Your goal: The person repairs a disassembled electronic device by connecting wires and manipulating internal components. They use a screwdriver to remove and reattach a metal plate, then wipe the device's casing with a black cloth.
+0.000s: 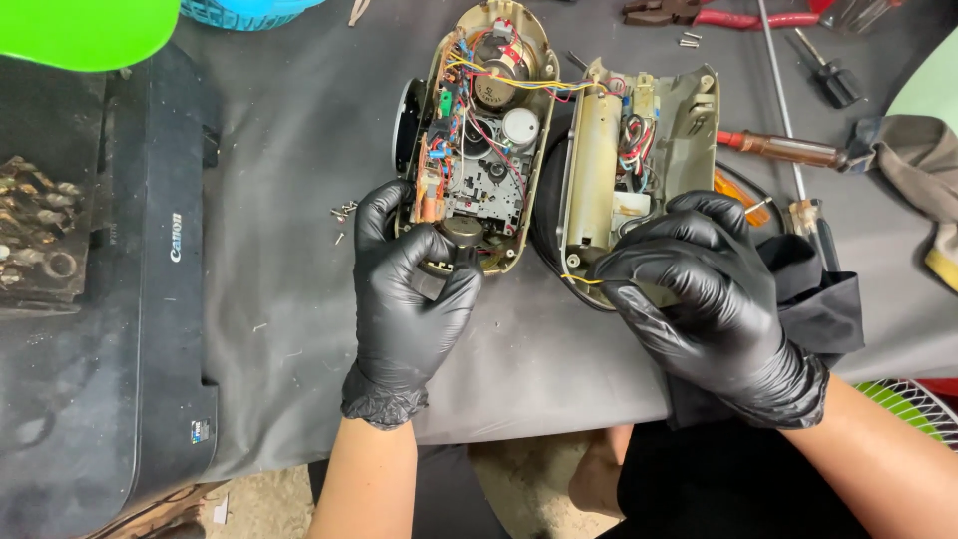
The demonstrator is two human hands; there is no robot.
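Nearest the camera were two bare forearms coming up to a table with a grey cloth [559, 349] over it; both hands wore black gloves. The left hand [407, 289] was curled shut around a small round dark part [461, 232] at the near end of the open half of the machine [481, 140], with the thumb and fingers wrapped on it; the part sat right at the fingertips, touching the machine's edge. The right hand [699, 289] was bent over the near end of the other shell half [639, 150]; its fingers were pinched close beside a thin yellow wire [584, 280], but I could not tell if they really had hold of it. The two halves lay side by side, joined by thin coloured wires [519, 85] across the gap. The shells looked like hard, light plastic, good to hold by the outer rims; the insides looked easy to break, with little boards, a small speaker and fine wires that might snap if pulled, so the wires were a poor place to grab. A black printer [160, 269] stood to the left. Farther off lay some tiny screws [344, 210], a brown-handled screwdriver [783, 148], red-handled pliers [738, 16] and a grey rag [918, 155].
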